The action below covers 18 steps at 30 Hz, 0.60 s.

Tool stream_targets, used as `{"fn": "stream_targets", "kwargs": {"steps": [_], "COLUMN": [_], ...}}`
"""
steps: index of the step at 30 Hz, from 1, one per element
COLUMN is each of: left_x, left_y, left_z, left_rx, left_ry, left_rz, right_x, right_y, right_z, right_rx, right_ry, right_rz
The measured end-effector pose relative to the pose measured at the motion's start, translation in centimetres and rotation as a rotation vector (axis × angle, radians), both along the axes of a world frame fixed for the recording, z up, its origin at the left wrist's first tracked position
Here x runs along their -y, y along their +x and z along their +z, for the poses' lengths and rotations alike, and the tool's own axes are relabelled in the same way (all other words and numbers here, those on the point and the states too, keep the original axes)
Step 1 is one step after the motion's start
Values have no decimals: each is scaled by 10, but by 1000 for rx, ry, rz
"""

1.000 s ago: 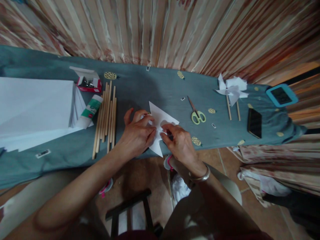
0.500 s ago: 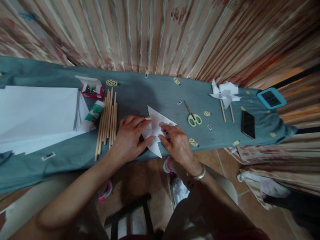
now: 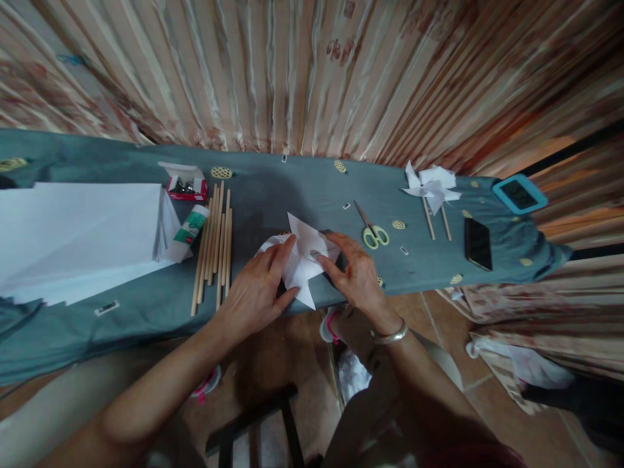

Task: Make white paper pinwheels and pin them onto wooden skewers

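Observation:
A white paper pinwheel shape [image 3: 303, 250] with pointed flaps lies on the blue-grey cloth [image 3: 302, 188] near the table's front edge. My left hand [image 3: 256, 289] rests on its left side, the index finger stretched along a folded flap and pressing it down. My right hand [image 3: 355, 273] sits on the right side, its fingers bent and the fingertip pressing the paper's centre. Neither hand lifts the paper off the cloth.
Left of my hands lie several wooden sticks [image 3: 214, 240], a glue tube [image 3: 188, 231], a red box of pins [image 3: 185, 185] and a stack of white sheets [image 3: 82, 227]. To the right are green-handled scissors [image 3: 373, 231], finished pinwheels [image 3: 431, 185], a black phone [image 3: 476, 244] and a blue-cased device [image 3: 517, 193].
My left hand has uncurled and now presses a flap with a straight index finger. My right hand shifted slightly right on the paper. The camera view drifted a little.

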<state>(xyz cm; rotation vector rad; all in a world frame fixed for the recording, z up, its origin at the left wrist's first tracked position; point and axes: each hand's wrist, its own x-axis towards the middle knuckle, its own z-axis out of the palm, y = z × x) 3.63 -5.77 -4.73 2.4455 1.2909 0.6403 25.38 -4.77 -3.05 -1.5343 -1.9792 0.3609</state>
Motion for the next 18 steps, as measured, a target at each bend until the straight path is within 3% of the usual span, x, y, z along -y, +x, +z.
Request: {"fn": "stream_targets", "kwargs": {"steps": [13,16,18], "left_x": [-23,-29,-31], "left_y": [-6,-8,-8], "left_z": [-2,-3,-2], "left_rx": [207,231,233], "left_ry": [-55,-79,-102], "left_rz": [93,117,118], "right_x": [-3,2,9], "right_y": [17,15,9], "right_z": [4,9,11], "right_rx": [-84,-33,-8], "right_ry": [-212,-124,-45], "right_rz": [-162,-123,-12]}}
